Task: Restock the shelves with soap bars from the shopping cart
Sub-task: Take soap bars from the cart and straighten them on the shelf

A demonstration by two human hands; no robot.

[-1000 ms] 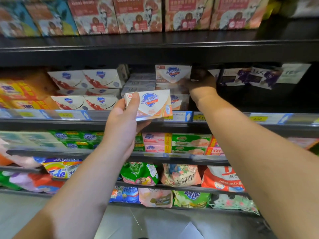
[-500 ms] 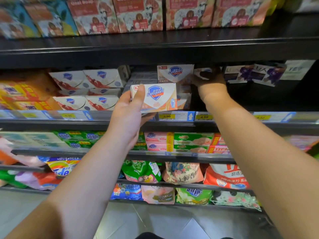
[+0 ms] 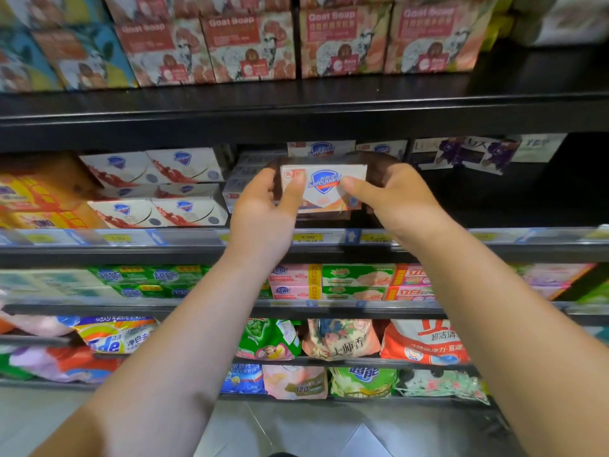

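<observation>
Head view: L grip (image 3: 263, 212) + R grip (image 3: 398, 199) pinching soap bar (image 3: 324, 188) by ends. Risks: bumping stacked boxes (image 3: 321, 149) behind grip, toppling them; loosening pinch early, dropping bar past shelf lip (image 3: 184, 249) below grip.

Colourful detergent bags (image 3: 425, 344) lie below yellow price tags (image 3: 307, 237).

One white soap box (image 3: 324, 189) with a blue shield is held face out just above the front edge of the middle shelf (image 3: 131, 245); the left hand (image 3: 263, 209) pinches its left end with the thumb across the front, and the right hand (image 3: 398, 199) pinches its right end. More stacked boxes (image 3: 155, 189) sit toward the shelf's left end, and purple boxes (image 3: 461, 153) stand toward its right. Goat-soap cartons (image 3: 250, 44) line the shelf above, while green and pink packs (image 3: 356, 280) and detergent bags (image 3: 423, 341) fill the shelves below.
</observation>
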